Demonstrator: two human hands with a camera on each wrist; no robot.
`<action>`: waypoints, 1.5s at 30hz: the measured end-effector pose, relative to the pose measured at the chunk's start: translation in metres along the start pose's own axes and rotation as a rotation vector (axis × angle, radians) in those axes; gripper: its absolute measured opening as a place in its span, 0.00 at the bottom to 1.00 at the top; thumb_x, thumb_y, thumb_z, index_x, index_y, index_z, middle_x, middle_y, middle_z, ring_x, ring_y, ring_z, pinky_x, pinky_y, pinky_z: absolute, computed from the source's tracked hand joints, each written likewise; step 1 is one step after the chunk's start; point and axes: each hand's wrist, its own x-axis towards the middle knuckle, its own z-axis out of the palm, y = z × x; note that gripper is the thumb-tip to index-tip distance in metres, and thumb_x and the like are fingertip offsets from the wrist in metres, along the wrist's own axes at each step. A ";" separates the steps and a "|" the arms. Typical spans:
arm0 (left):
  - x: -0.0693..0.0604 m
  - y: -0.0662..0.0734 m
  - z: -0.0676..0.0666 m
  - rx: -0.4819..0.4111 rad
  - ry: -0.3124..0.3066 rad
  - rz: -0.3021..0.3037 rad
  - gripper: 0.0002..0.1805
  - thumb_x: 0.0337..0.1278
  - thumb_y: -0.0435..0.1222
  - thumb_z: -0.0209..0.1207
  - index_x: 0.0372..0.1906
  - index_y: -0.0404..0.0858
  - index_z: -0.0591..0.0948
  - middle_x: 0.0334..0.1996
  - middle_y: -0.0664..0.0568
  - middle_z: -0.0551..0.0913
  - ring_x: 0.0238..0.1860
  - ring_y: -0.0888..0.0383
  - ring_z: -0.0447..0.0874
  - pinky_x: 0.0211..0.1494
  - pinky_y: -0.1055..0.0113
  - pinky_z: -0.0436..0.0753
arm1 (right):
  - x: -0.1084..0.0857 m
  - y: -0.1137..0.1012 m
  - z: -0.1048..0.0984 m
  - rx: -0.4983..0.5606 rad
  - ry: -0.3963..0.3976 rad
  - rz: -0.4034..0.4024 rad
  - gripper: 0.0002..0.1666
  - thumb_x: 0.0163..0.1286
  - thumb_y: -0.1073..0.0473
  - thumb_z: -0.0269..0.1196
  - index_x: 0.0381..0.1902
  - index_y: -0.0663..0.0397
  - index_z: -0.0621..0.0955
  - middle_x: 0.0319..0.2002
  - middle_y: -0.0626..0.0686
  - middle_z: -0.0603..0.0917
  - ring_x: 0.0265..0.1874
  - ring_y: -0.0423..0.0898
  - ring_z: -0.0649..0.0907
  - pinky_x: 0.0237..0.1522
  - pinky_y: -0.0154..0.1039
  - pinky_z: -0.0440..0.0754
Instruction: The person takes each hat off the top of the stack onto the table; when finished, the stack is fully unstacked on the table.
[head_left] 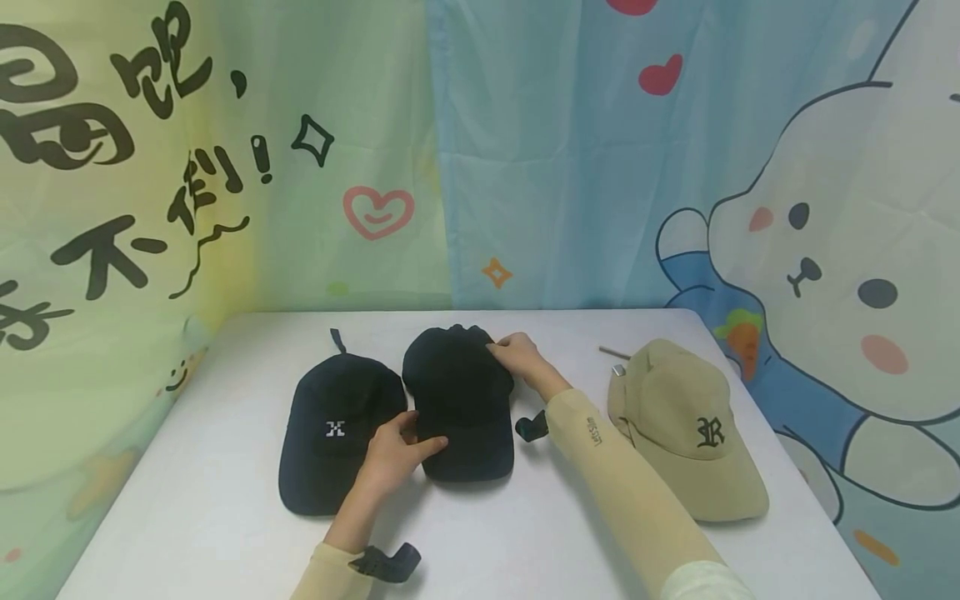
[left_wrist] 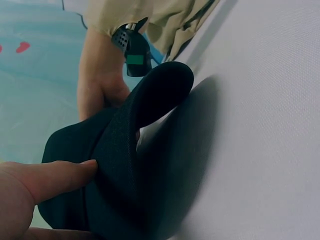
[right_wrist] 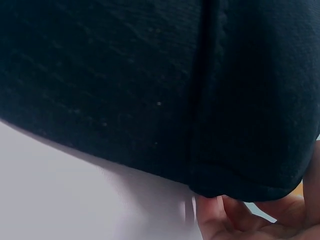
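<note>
On my right, a tan baseball cap [head_left: 667, 408] with a blackletter R [head_left: 710, 432] lies on the white table [head_left: 487, 542]; on my left, a dark baseball cap [head_left: 315, 467], its small white emblem [head_left: 335, 428] possibly an X. Behind, I see printed curtain [head_left: 525, 167] with a cartoon rabbit [head_left: 817, 242].

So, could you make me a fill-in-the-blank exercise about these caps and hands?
1. On the white tabletop, the plain black fabric cap is the ____ one of three caps in the row.
2. The tan fabric cap bears the dark letter ____ on its front.
3. The dark fabric cap with a small emblem has that emblem in the colour ____.
4. The right hand touches the plain cap's crown; nearer its brim is the ____ hand.

Missing words: middle; R; white; left.
</note>
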 end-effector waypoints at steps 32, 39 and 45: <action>-0.001 0.004 0.000 -0.014 0.046 0.003 0.35 0.55 0.41 0.70 0.64 0.28 0.73 0.59 0.33 0.75 0.54 0.42 0.81 0.54 0.49 0.82 | -0.002 0.001 -0.014 0.031 -0.005 0.017 0.27 0.71 0.49 0.60 0.56 0.66 0.80 0.50 0.61 0.81 0.44 0.54 0.82 0.48 0.46 0.83; 0.003 0.014 -0.006 -0.032 0.086 0.058 0.31 0.58 0.40 0.68 0.64 0.30 0.74 0.61 0.35 0.73 0.55 0.41 0.80 0.50 0.51 0.84 | -0.006 -0.003 -0.022 0.049 0.012 -0.035 0.25 0.72 0.51 0.60 0.55 0.68 0.80 0.49 0.62 0.82 0.46 0.55 0.81 0.49 0.49 0.83; 0.008 0.022 -0.009 -0.029 0.130 0.114 0.26 0.59 0.40 0.67 0.61 0.34 0.77 0.59 0.38 0.75 0.56 0.42 0.80 0.49 0.52 0.85 | -0.011 -0.007 -0.029 0.063 0.016 -0.056 0.26 0.72 0.52 0.60 0.57 0.68 0.79 0.52 0.63 0.80 0.49 0.56 0.81 0.52 0.49 0.82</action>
